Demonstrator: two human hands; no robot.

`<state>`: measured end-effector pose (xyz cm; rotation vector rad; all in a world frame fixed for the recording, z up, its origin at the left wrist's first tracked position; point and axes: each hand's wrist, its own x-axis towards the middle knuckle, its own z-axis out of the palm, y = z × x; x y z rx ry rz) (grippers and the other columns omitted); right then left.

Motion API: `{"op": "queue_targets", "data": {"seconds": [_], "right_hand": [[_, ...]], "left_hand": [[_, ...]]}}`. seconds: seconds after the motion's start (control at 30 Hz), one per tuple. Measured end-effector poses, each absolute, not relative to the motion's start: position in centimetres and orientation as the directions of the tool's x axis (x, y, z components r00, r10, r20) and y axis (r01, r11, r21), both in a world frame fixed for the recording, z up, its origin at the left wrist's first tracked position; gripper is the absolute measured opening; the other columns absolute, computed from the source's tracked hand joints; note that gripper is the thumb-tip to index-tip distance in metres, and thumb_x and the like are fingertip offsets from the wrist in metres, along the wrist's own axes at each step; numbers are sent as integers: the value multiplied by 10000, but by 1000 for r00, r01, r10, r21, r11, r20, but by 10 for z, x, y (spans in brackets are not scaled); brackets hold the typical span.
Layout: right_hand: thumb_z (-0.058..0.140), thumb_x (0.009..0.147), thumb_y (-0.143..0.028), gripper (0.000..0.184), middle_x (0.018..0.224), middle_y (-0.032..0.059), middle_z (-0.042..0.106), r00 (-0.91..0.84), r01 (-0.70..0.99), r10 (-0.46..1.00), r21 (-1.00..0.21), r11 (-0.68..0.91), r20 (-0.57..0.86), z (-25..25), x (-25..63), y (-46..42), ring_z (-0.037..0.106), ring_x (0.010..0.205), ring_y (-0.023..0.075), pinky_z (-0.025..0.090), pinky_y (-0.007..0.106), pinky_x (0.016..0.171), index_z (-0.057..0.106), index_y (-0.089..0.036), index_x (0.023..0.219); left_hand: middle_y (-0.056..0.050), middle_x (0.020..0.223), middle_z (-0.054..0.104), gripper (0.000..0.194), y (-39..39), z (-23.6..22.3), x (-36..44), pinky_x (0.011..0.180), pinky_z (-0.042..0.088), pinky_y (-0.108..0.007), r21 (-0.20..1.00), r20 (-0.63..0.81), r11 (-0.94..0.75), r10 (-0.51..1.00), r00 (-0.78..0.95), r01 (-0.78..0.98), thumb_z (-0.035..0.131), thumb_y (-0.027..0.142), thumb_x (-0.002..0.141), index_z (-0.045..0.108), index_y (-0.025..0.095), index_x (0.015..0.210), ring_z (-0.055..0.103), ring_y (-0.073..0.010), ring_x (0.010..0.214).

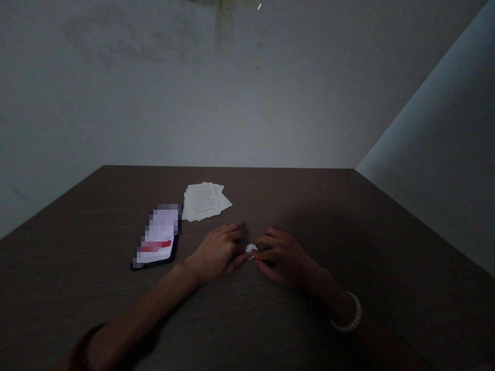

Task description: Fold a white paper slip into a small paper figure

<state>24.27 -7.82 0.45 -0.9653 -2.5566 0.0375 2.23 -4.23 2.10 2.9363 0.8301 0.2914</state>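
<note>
A small folded piece of white paper (251, 248) lies between my two hands, close above or on the dark table. My left hand (221, 251) is closed, its fingertips pinching the paper's left side. From the other side, my right hand (284, 256) grips the paper with thumb and fingers closed. Much of the paper is hidden by the fingertips, so its full shape cannot be made out. A pale beaded bracelet (350, 315) circles my right wrist.
A loose stack of printed paper sheets (201, 201) lies beyond my left hand. Left of that hand is a phone (158, 234) with a lit, blurred screen. The brown wooden table (270, 319) ends at a grey wall (247, 108), with another wall along the right.
</note>
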Motion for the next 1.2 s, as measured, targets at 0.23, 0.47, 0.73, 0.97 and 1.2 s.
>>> {"op": "queue_targets", "data": {"seconds": [0.23, 0.47, 0.73, 0.97, 1.2], "right_hand": [[591, 871, -187, 144, 1008, 40, 694, -696, 619, 638, -174, 766, 331, 6, 245, -80, 527, 847, 194, 449, 329, 752, 708, -232, 943], [569, 874, -175, 153, 1080, 25, 705, -733, 592, 619, -184, 785, 284, 10, 251, -81, 536, 820, 186, 466, 332, 749, 702, -223, 933], [546, 896, -182, 168, 1115, 22, 702, -698, 612, 633, -178, 770, 336, 5, 249, -83, 531, 820, 184, 460, 323, 723, 709, -222, 894], [567, 880, -181, 154, 1144, 15, 689, -702, 612, 626, -162, 774, 339, -1, 249, -82, 535, 854, 195, 455, 345, 751, 705, -234, 925], [551, 920, -235, 183, 1188, 25, 672, -720, 625, 624, -107, 773, 303, 0, 251, -84, 518, 914, 219, 410, 378, 780, 679, -246, 1051]], "left_hand": [[-66, 843, 608, 232, -40, 15, 21, 760, 464, -370, 155, 171, -823, 568, 805, 547, 600, 357, 905, 734, 194, 809, 544, -242, 876], [-59, 832, 606, 233, -41, 15, 21, 746, 449, -360, 188, 180, -809, 586, 790, 557, 613, 373, 893, 736, 201, 796, 540, -237, 863], [-67, 819, 608, 310, -44, 15, 23, 736, 450, -354, 168, 180, -792, 610, 772, 586, 587, 412, 910, 723, 183, 751, 537, -232, 855], [-65, 796, 603, 290, -44, 14, 24, 723, 456, -350, 158, 188, -788, 616, 765, 596, 600, 374, 901, 723, 178, 727, 534, -231, 841], [-65, 823, 609, 225, -44, 18, 23, 747, 459, -367, 199, 138, -766, 640, 756, 612, 621, 357, 885, 738, 195, 782, 540, -242, 862]]}}
